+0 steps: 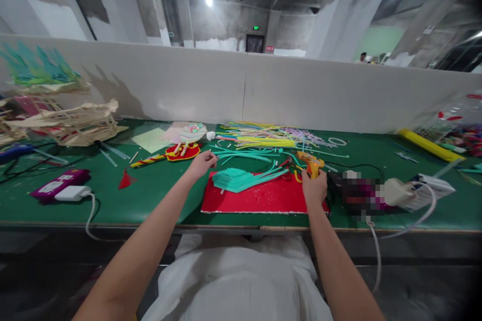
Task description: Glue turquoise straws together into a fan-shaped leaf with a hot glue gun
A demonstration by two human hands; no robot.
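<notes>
Head camera: a teal chenille-stem panel point(233, 180) lies on the far left part of the red board point(259, 203), its stems packed in close rows that swell into a leaf shape, with long ends trailing to the right. At the board's far right corner is an orange hot-glue gun point(313, 163), its nozzle pointing away to the left; the right hand point(315, 188) has its fingers curled round the handle. Just off the board's far left corner, the left hand point(203, 162) has thumb and fingertips drawn together; whether they pinch a stem, I cannot tell.

Beyond the board lies one spread heap of loose chenille stems point(263, 136), mostly yellow and lilac, too tangled to count. Well to its right is one yellow bar point(433, 145); to its left are one purple power strip point(60, 185), one red round fan point(191, 152) under one striped, flowered figure point(193, 133), and one red tassel point(126, 180).

Bare concrete walls, patchily painted white, surround the board's green tabletop point(143, 200). Behind it runs a white partition point(181, 85), with a dark door point(255, 43) and a lit green sign point(256, 27) farther off.
</notes>
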